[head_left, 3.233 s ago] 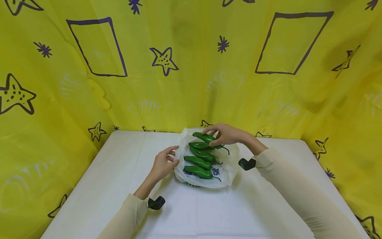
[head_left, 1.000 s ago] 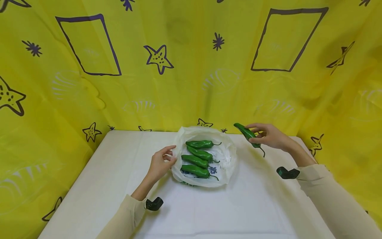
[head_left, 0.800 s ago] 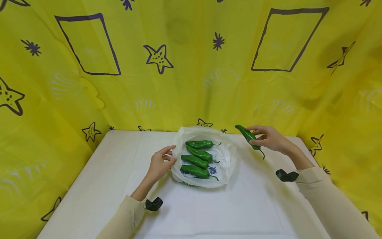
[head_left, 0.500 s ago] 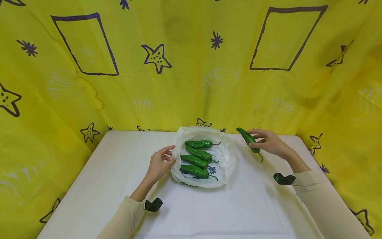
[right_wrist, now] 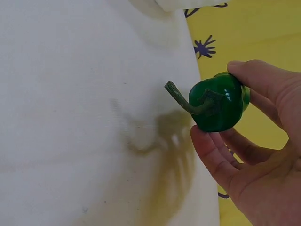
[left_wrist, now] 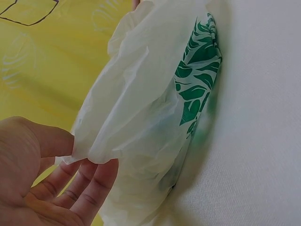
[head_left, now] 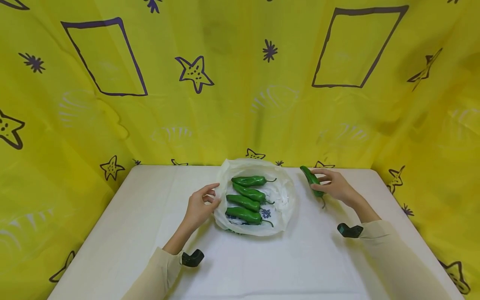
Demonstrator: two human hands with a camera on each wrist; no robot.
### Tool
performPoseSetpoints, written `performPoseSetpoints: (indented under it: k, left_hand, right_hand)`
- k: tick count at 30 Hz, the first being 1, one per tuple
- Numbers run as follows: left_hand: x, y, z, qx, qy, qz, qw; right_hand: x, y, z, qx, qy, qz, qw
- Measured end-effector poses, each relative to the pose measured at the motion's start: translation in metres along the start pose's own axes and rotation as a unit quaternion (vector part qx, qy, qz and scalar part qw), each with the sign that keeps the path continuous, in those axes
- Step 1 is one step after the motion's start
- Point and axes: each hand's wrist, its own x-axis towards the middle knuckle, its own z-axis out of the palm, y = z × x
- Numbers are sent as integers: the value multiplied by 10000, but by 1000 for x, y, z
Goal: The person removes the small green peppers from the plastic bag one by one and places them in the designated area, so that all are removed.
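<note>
My right hand grips a long green pepper between thumb and fingers, over the table right of the bag. In the right wrist view its stem end faces the camera, and its shadow falls on the cloth. A whitish plastic bag stands with its mouth spread wide, and several green peppers lie side by side inside. At the left rim, my left hand pinches the bag's edge, thumb on one side and fingers on the other. A green leafy print shows on the bag's outside in the left wrist view.
A white cloth covers the table. Yellow curtains with drawn stars and frames hang behind it and along both sides. Dark wrist cameras sit at both cuffs.
My right hand lifted a pepper out of the bag and carried it right, then lowered it toward the table. My left hand has stayed at the bag's rim.
</note>
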Motion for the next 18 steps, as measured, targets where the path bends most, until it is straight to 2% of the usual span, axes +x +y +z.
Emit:
performPoseSetpoints:
  k: [8, 18]
  left_hand:
    - [-1, -1, 0, 4, 11, 42, 10000]
    - [0, 0, 0, 66, 23, -11, 10000]
  right_hand:
    - [1, 4, 6, -167, 20, 423, 9990]
    - [6, 7, 8, -485, -104, 716, 9962]
